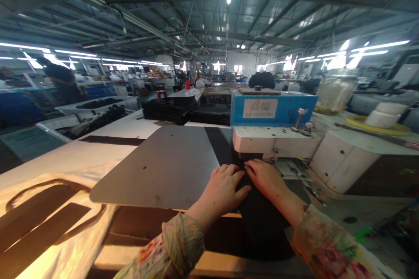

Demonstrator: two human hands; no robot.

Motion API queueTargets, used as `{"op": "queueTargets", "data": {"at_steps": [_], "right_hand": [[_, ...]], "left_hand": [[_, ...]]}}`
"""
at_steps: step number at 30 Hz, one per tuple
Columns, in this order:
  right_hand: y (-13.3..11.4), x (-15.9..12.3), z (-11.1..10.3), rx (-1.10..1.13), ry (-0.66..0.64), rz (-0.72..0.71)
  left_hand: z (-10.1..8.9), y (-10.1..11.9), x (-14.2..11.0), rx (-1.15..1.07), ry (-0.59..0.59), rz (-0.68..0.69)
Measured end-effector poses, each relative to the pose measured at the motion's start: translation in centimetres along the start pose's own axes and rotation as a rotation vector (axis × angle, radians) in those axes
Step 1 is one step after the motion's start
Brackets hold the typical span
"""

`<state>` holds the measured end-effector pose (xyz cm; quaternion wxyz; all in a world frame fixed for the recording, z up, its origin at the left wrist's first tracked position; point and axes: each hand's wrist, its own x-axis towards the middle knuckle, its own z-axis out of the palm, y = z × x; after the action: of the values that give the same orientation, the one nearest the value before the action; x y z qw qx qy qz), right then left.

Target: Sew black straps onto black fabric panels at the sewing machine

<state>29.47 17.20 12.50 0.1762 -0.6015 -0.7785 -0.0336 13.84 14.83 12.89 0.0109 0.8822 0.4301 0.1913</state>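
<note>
A long black sheet piece (262, 218) runs under a cream machine arm with a blue housing (278, 139) and hangs down in front of the table edge. My left hand (224, 187) presses on its left side, fingers bent together and thumb stretched along the sheet. Close beside it, my right hand (266, 178) holds the sheet just below the machine head, its fingers curled at the material. The fingertips of both hands nearly meet. A narrow black strip (218, 141) lies across the grey metal plate (163, 170); whether it joins the held sheet cannot be seen.
Stacked black pieces (170, 109) stand behind the plate. Another black strip (114, 140) rests on the white tabletop at left. A clear jar (337, 89) and a white spool (384, 115) sit on the machine's right. A person (62, 78) is at far left.
</note>
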Motion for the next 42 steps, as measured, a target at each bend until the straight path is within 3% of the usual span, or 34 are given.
{"op": "queueTargets", "data": {"at_steps": [17,42], "right_hand": [[0.0,-0.1,0.0,-0.018,-0.010,-0.011],[-0.9,0.5,-0.4,-0.211,-0.032,-0.068]], "left_hand": [[0.0,-0.1,0.3,0.003,-0.020,0.004],[-1.0,-2.8,3.0,0.163,-0.085,0.017]]}}
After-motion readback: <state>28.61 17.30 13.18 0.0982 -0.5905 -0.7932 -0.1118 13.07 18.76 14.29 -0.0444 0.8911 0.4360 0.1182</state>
